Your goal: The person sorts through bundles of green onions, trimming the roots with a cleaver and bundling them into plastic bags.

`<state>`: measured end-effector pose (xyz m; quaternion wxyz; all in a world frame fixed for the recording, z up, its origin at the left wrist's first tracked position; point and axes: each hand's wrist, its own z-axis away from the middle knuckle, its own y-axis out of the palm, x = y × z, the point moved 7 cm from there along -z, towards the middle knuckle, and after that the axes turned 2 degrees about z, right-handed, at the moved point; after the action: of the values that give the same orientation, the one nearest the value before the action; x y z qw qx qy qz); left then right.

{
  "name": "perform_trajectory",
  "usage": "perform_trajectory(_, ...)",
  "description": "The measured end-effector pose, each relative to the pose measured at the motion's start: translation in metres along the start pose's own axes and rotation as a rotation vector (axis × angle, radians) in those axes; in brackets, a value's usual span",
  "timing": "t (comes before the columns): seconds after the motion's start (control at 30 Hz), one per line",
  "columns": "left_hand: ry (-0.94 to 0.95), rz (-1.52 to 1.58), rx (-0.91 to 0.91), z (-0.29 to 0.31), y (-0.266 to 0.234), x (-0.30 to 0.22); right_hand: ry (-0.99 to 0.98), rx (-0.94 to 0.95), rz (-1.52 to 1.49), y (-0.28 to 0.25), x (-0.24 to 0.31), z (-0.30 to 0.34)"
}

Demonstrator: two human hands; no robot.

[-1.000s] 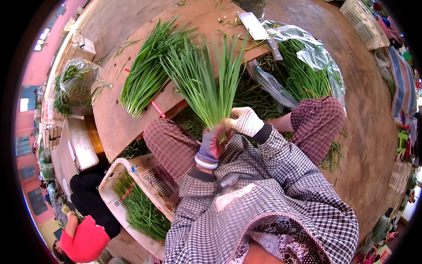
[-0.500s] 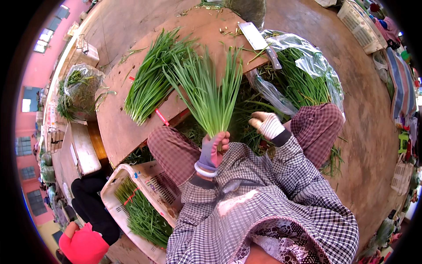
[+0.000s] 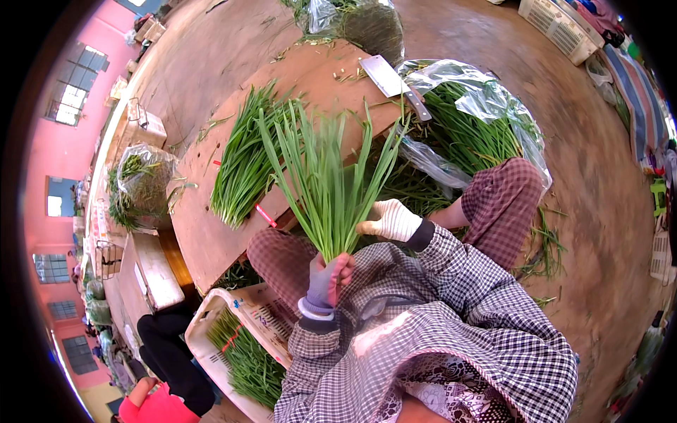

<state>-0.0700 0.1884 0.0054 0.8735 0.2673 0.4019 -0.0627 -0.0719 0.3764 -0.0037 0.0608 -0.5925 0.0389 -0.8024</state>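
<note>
Coming inward since the earlier frame, the right hand (image 3: 392, 220) is sitting at the right edge of the green bunch (image 3: 328, 187), any pinch unclear; the left hand (image 3: 327, 280) is clasping its base, the long axis running forward from there.

Two gloved hands: one left hand (image 3: 329, 280), one right hand (image 3: 392, 221). One fan-shaped bunch of long green stalks (image 3: 326, 194), one flat green pile (image 3: 247, 166), one rectangular steel cleaver (image 3: 383, 75), one brown board (image 3: 199, 218), at least three clear plastic bags of greens (image 3: 485, 107).
</note>
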Motion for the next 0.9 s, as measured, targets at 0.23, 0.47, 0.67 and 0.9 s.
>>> perform_trajectory(0.23,0.006,-0.047,0.037,0.018,0.000,-0.020,0.089,-0.096,-0.189,-0.028,-0.002,0.015)
perform_trajectory(0.47,0.006,-0.114,-0.001,0.037,-0.002,-0.026,0.088,-0.305,-0.191,-0.067,-0.019,0.014)
perform_trajectory(0.67,-0.041,-0.347,0.045,0.046,0.003,-0.063,0.014,-0.462,-0.215,-0.078,-0.035,0.013)
perform_trajectory(0.9,0.151,-0.532,0.140,0.005,0.000,-0.177,-0.117,-0.445,-0.351,-0.062,-0.045,0.002)
